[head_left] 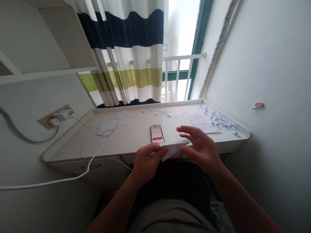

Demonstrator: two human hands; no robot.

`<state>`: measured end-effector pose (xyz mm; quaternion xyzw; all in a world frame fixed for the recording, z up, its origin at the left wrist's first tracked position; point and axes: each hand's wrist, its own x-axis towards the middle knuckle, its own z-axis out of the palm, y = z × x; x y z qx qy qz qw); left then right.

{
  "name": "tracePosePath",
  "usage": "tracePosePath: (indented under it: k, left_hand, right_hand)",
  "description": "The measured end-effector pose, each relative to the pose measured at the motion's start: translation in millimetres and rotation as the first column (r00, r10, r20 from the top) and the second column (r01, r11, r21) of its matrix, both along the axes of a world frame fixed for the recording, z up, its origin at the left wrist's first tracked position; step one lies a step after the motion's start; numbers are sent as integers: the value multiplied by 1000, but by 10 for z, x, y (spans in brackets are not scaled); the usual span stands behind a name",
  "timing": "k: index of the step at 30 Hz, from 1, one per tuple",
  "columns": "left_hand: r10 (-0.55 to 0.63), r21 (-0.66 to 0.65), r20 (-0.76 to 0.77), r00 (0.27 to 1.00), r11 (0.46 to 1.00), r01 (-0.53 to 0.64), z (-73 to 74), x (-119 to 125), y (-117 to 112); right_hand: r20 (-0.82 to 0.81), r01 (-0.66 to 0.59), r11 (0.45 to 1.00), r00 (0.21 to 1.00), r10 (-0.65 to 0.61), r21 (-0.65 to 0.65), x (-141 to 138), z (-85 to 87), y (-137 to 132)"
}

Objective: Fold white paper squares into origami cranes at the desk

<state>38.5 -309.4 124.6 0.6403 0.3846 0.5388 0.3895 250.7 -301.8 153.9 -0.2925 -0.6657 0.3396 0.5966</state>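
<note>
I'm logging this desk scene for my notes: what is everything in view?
desk: one, cream, under the window
folded paper: one, white, held at the desk's near edge
phone: one, dark, on desk behind the paper
small folded pieces: many, white, desk's right rim
paper squares: several, white, desk's left
charger: one, white, in wall socket at left
curtain: one, white, navy and green stripes, at window
left hand: one, pinching the paper
right hand: one, open, at the paper's right end

A home, likely a bedroom or study nook: a striped curtain point(126, 55) hangs at the top centre before a railed window point(181, 77), a white surface point(131, 134) spans the middle, and a wall socket point(52, 119) sits at left.
</note>
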Motion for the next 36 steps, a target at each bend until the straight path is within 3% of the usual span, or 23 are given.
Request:
tracePosePath:
  k: [2, 4, 11, 17, 20, 25, 32, 36]
  left_hand:
    - [-53, 81, -10, 999, 995, 54, 57, 0, -5]
    - [-102, 169, -14, 995, 980, 103, 102, 4, -7]
    - [-122, 335, -38, 992, 934, 128, 119, -14, 0]
    - [41, 463, -10, 999, 886, -31, 145, -55, 18]
    - [8, 538, -44, 999, 843, 17, 179, -45, 7]
    - [-80, 525, -46, 996, 846, 92, 187, -4, -40]
    - [-61, 388, -19, 998, 919, 64, 169, -45, -35]
    - [-27, 437, -36, 999, 899, 40, 151, -54, -34]
  right_hand:
    - [204, -28, 995, 979, 8, 93, 41, 75, 1]
    - [296, -49, 984, 955, -5, 172, 52, 143, -18]
    - [333, -49, 937, 940, -74, 346, 24, 223, -106]
    - [350, -61, 907, 931, -98, 417, 49, 226, -145]
    - [364, -95, 897, 928, -77, 431, 46, 221, -152]
    - [373, -134, 897, 927, -37, 421, 5, 177, -151]
    - [402, -111, 919, 914, -56, 378, 58, 123, -127]
    - [382, -88, 936, 923, -53, 342, 101, 78, -115]
